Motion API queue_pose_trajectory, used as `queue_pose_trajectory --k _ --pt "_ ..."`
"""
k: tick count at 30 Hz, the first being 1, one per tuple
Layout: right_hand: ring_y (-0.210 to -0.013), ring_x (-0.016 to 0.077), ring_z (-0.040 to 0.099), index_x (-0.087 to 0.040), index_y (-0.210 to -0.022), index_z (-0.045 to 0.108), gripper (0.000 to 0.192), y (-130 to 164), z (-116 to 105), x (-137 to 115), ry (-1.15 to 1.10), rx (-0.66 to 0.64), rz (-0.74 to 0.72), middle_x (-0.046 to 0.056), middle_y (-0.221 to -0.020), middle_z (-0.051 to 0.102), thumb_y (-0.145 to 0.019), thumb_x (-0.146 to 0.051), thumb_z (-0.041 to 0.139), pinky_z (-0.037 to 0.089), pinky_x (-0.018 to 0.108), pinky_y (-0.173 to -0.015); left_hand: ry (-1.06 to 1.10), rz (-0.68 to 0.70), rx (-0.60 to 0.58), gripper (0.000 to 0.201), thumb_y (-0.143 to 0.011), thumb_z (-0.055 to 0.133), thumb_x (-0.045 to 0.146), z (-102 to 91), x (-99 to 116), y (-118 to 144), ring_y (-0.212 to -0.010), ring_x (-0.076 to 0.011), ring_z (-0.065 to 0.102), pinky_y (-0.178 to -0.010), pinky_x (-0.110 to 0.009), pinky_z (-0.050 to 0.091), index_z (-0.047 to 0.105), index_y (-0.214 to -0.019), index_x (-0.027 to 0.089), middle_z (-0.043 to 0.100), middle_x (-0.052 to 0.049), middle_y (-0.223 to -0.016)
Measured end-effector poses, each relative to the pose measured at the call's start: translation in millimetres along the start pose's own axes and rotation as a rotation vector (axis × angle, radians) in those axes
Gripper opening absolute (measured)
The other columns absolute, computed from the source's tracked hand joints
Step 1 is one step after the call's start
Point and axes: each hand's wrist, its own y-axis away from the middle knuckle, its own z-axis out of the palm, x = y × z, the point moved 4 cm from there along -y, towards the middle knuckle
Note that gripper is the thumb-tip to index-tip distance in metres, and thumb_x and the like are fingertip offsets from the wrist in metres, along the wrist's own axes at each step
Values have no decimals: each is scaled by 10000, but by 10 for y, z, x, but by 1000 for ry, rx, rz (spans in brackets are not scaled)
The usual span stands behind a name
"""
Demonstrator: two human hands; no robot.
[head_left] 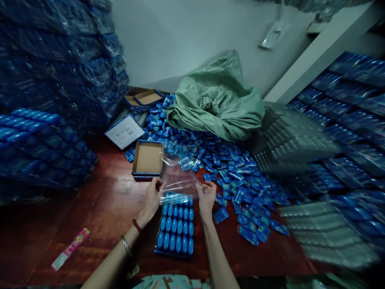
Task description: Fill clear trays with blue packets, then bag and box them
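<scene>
Just below the middle of the frame, on the dark red table [99, 208], lies the tray of blue capsules [176, 228], its far end already inside the mouth of the clear plastic bag [179, 180] that you hold stretched over it. Your left hand [152, 197] pinches the bag's left edge and your right hand [206, 196] pinches the right edge, both closed on the film and set apart by the tray's width. The film looks thin and slack, so a pull that is harder on one side could skew the mouth and catch it on a tray corner, tearing the bag or tipping the tray. The capsules seem to sit loose in their rows; a jolt would likely shake some out. Right of your right hand, the heap of loose blue packets [240, 188] spreads close to the tray, and one could slip under the film unnoticed. Above the tray, an open cardboard box [148, 159] stands just beyond the bag, where a forward push might knock it. Further up sits a green sack [216, 100], and a pink strip [70, 249] lies at lower left, well clear.
</scene>
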Motion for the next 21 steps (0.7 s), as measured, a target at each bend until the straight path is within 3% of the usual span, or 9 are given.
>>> queue_pose_trajectory --k 7,12,16,21 --pt "-497 116 492 -181 -736 512 363 -38 -38 147 46 -35 139 -42 -590 505 -688 -524 619 423 249 -492 -35 31 -14 117 -808 487 306 -36 -52 32 -733 -143 542 -611 -234 436 486 -809 188 557 -14 -784" --pt "-596 151 564 -204 -807 471 301 22 -73 102 186 -59 36 -10 -691 550 -765 -489 558 451 263 -559 -82 12 37 196 -835 445 357 -89 -120 -6 -758 -169 567 -677 -289 465 479 -903 176 583 -44 -834" --pt "-578 160 531 -220 -818 468 250 173 -46 118 451 -146 3 -13 -660 543 -840 -463 410 397 270 -569 -138 -25 -130 226 -852 423 333 16 -197 37 -795 -207 598 -748 -353 477 547 -922 157 639 -81 -860" --pt "-576 172 512 -233 -854 473 260 444 -49 151 527 -224 53 -25 -649 547 -876 -433 308 382 281 -591 -153 -52 -255 324 -883 354 386 107 -212 219 -700 -193 584 -695 -340 478 575 -807 162 649 -73 -781"
